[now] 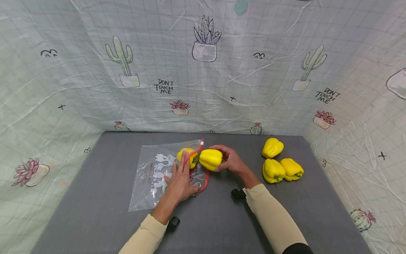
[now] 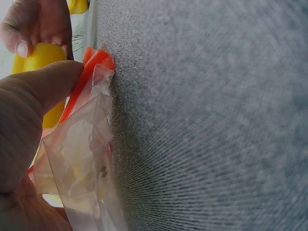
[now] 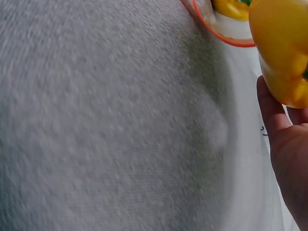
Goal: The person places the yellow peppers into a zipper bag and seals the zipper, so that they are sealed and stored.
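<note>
"What's in those hands, from the head view?"

"Mid-frame, the right hand (image 1: 233,162) curls round a yellow pepper (image 1: 210,159), right by the mouth of a plastic bag (image 1: 144,173). The left hand (image 1: 180,181) spreads over the bag, I'd say to steady it and hold the mouth wide. One bagged pepper (image 1: 193,163) lies just inside. Three loose peppers (image 1: 272,171) sit bunched at the right, probably for easy reach."

"And the left wrist view?"

"At the left, the thumb lies straight against the bag's red rim (image 2: 78,93); whether it pinches, I can't tell."

"Right wrist?"

"Upper right, fingers hold the yellow pepper's lower end, likely so its other end faces the bag."
</note>
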Demonstrator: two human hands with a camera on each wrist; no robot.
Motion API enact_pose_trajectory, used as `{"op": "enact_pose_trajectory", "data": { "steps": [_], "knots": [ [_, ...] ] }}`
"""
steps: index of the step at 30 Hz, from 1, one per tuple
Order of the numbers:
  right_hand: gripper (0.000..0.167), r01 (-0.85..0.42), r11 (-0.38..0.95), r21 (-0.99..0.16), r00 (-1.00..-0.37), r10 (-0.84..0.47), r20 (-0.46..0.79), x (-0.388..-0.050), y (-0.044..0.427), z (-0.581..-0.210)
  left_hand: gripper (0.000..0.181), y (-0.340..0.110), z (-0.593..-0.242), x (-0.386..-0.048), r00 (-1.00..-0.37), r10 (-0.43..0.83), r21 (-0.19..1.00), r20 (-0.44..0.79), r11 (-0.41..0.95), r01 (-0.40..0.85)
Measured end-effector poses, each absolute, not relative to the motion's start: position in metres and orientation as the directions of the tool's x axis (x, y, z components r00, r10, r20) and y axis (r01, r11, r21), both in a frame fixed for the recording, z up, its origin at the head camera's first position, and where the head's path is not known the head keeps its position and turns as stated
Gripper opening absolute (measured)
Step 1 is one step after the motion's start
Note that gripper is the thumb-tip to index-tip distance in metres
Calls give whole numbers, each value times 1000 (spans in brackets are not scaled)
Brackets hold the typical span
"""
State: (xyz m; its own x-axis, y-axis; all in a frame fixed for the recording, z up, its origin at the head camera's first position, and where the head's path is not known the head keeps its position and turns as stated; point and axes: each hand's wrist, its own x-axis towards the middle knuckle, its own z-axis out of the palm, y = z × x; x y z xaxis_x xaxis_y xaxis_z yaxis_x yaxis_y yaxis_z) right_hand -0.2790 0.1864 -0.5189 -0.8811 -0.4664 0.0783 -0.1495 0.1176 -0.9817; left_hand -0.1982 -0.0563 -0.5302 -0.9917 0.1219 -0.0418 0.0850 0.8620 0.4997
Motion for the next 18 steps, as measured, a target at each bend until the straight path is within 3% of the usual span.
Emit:
{"op": "enact_pose_trajectory", "data": {
  "steps": [18],
  "knots": [
    [82,-170,214,-962,-891,-450,57,-278,169,-520,122,-55,-529,-197,-990,128,485,-60,870,83]
  ]
}}
